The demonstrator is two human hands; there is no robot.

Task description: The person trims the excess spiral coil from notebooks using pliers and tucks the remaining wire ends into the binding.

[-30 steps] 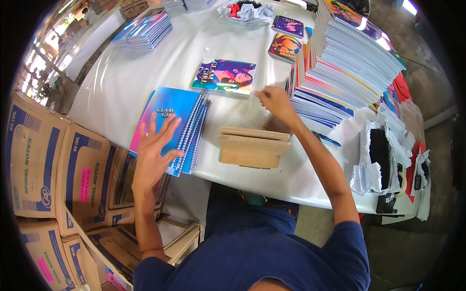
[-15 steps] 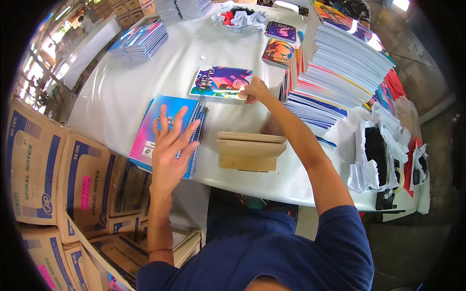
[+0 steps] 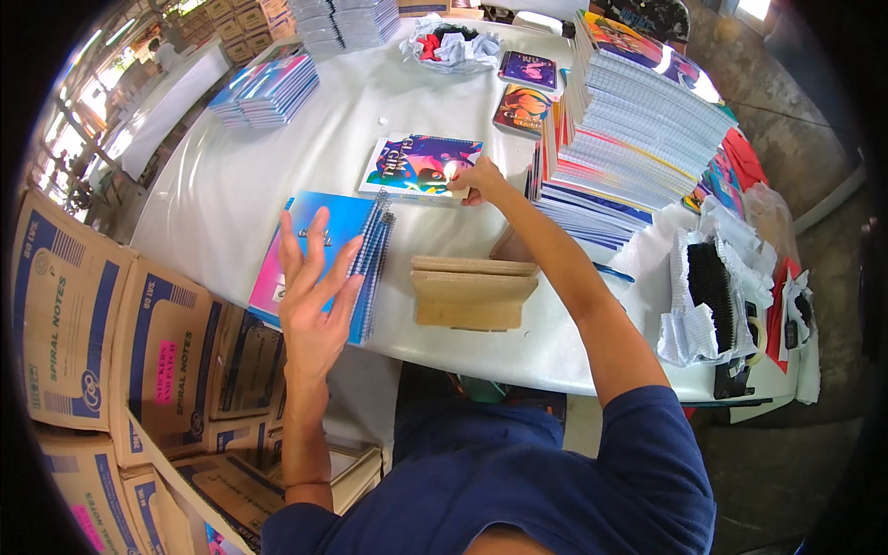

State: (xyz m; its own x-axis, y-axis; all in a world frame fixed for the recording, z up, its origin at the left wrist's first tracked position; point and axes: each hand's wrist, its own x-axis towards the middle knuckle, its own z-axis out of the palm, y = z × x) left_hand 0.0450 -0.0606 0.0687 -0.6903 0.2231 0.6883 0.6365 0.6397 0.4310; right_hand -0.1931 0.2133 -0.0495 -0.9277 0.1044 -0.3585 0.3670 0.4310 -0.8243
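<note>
My left hand (image 3: 314,296) is open, fingers spread over a small pile of blue-and-pink spiral notebooks (image 3: 324,217) at the left front of the table. Whether its fingers touch the top cover I cannot tell. With my right arm reaching forward, my right hand (image 3: 477,179) pinches the right edge of a notebook with a colourful purple cover (image 3: 416,162). That notebook lies on the white tabletop beyond the spiral pile. Between my forearms stands a brown cardboard holder (image 3: 470,296) with a slot along its top.
A tall stack of notebooks (image 3: 638,139) rises at the right, with two small dark-covered notebooks (image 3: 525,108) beside it. Torn paper wrapping around black binding coils (image 3: 708,287) and a blue pen (image 3: 614,273) lie near it. Cartons (image 3: 69,314) fill the left side. More notebook stacks (image 3: 268,88) stand far left.
My left hand has shifted slightly left over the spiral notebooks. The right hand keeps its pinch on the purple-covered notebook. The whole view has moved a little.
</note>
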